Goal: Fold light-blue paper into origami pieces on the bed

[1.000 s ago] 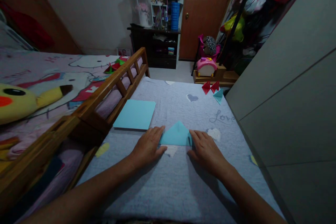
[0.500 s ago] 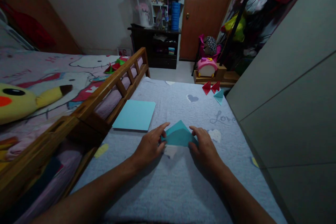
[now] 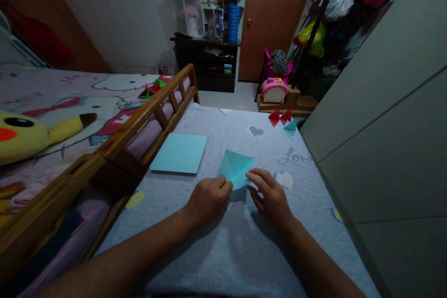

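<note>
A light-blue sheet of origami paper (image 3: 236, 167), creased and partly opened out, is raised a little off the bed in front of me. My left hand (image 3: 211, 199) pinches its near left corner between thumb and fingers. Beside the paper's right edge is my right hand (image 3: 268, 193), thumb and fingers apart, the index fingertip touching the edge. To the left lies a stack of light-blue paper (image 3: 179, 153), flat on the sheet.
Two red folded paper pieces (image 3: 274, 118) and a light-blue folded piece (image 3: 290, 129) lie at the bed's far right corner. A wooden bed rail (image 3: 139, 123) runs along the left, a pale cabinet (image 3: 380, 116) along the right. Beyond the rail sits a yellow plush toy (image 3: 31, 135).
The paper has gone from a flat folded triangle to a partly opened, turned square. My left hand now pinches its near corner; the right fingers have loosened at the right edge.
</note>
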The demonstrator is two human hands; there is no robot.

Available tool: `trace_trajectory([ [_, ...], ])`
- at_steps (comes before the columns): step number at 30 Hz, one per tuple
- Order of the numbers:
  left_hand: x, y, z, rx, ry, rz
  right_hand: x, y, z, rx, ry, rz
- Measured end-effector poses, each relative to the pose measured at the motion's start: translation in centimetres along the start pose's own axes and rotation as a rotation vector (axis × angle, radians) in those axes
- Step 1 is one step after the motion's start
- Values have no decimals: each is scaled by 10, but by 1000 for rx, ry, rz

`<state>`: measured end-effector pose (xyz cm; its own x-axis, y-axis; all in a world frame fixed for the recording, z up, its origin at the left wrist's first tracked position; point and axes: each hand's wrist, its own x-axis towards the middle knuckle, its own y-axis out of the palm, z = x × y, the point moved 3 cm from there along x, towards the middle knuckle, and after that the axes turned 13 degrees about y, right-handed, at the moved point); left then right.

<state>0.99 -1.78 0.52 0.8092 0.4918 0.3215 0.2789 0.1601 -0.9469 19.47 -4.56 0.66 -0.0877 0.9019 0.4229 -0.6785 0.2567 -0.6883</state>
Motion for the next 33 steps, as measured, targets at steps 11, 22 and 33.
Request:
trace_trajectory([
  [11,7,-10,22,-174,90,126,4,-12,-21,170,95,3],
  [22,2,19,33,-294,254,-65,6,-19,-39,199,270,60],
  [33,-6,38,45,-385,290,-113,5,-9,-57,-1,55,234],
])
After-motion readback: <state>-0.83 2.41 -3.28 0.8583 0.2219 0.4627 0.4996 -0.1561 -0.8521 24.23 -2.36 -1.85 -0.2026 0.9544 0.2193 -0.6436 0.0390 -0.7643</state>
